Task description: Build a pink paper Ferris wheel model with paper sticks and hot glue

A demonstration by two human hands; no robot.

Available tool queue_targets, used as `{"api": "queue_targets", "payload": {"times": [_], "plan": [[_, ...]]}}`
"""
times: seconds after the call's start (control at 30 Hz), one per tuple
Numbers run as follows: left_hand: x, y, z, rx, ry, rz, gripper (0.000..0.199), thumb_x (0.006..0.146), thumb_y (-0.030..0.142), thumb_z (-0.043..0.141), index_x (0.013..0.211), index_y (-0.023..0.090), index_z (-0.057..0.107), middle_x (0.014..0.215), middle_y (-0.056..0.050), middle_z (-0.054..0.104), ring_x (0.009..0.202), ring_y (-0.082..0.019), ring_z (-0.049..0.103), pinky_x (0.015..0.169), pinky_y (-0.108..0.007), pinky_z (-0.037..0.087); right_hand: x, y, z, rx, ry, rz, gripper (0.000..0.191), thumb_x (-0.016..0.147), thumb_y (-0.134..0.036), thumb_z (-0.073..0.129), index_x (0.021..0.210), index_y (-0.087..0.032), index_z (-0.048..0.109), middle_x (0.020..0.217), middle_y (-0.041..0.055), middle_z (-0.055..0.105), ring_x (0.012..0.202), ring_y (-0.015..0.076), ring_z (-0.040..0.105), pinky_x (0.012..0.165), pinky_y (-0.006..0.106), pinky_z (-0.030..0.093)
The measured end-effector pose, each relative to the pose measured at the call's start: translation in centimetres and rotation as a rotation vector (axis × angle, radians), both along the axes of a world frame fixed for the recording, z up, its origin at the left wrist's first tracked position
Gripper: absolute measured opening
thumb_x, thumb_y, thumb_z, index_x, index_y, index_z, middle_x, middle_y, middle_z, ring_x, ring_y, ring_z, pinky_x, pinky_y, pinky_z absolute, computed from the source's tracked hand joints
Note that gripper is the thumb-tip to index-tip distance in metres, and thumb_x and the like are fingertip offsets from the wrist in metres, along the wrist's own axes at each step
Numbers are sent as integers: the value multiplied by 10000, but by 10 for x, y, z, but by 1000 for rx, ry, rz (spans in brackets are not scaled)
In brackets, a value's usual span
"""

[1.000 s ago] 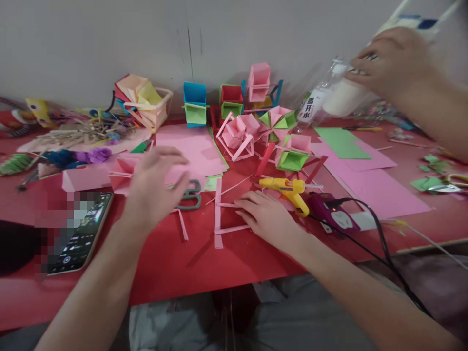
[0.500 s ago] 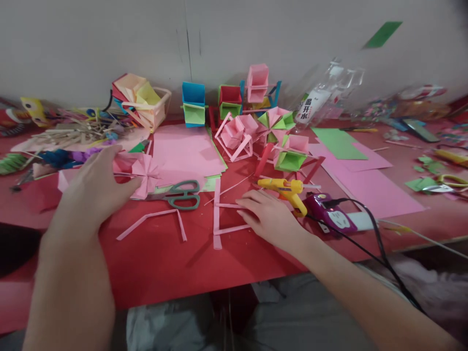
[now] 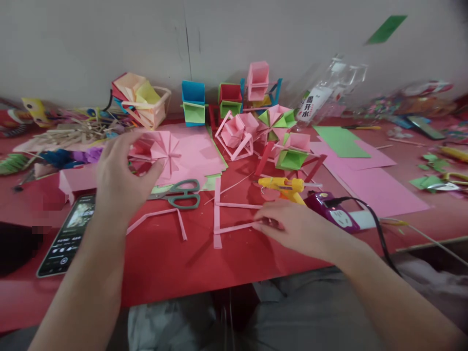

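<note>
Holding softly is best here. Guiding from far away, I'd squeeze the pink wheel [image 3: 166,152] only a little, so its thin folds don't get squashed. My left hand [image 3: 122,170] has its grip closed around it. The wheel is by the pink sheets [image 3: 201,153]; I can't tell if it touches them. My right hand [image 3: 288,222] has its fingertips at the right ends of the pink strip frame [image 3: 217,212], on the red worktop [image 3: 164,278]. I can't tell if that grip is pinching or just resting. Thin strips bend, so a light touch works well there. I count one wheel in hand, three strips in the frame, one bent strip [image 3: 161,212], one pair of scissors [image 3: 171,198], one yellow glue gun [image 3: 280,184] and one phone [image 3: 68,239].
</note>
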State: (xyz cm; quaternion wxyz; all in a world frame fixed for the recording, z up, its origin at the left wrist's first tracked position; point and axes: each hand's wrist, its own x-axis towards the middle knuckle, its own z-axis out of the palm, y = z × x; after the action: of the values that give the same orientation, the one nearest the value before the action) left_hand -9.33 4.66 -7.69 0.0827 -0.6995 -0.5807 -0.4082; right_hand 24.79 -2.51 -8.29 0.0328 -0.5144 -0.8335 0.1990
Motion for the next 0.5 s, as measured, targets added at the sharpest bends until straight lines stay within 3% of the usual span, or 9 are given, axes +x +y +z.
{"api": "queue_targets", "payload": {"times": [0.1, 0.27, 0.4, 0.5], "plan": [[6, 7, -6, 10, -19, -35, 497, 854, 344, 730, 1315, 221, 592, 1357, -68, 629, 1292, -282, 568, 1136, -446, 449, 14, -6, 7, -187, -13, -8, 212, 964, -346, 573, 853, -252, 727, 869, 8, 756, 751, 186, 690, 657, 305, 485], [21, 19, -15, 16, -71, -112, 468, 872, 308, 718, 1305, 202, 576, 1377, -111, 596, 1342, -303, 519, 1161, -487, 428, 15, -7, 9, -141, 25, -52, 194, 949, -329, 569, 869, -240, 721, 871, 33, 751, 728, 187, 677, 628, 303, 466], [30, 26, -22, -18, -93, -148, 464, 861, 285, 708, 1305, 264, 572, 1389, -87, 578, 1364, -289, 505, 1154, -455, 439, 12, -10, 15, -317, -49, -65, 171, 876, -354, 672, 745, -245, 663, 754, -12, 710, 650, 164, 639, 572, 277, 431], [30, 31, -28, -38, -109, -141, 473, 858, 300, 704, 1309, 294, 565, 1386, -73, 584, 1346, -287, 520, 1127, -461, 460, 13, -11, 18, -365, -98, -105, 173, 865, -371, 680, 746, -246, 659, 749, -11, 708, 639, 168, 628, 558, 279, 413]]}}
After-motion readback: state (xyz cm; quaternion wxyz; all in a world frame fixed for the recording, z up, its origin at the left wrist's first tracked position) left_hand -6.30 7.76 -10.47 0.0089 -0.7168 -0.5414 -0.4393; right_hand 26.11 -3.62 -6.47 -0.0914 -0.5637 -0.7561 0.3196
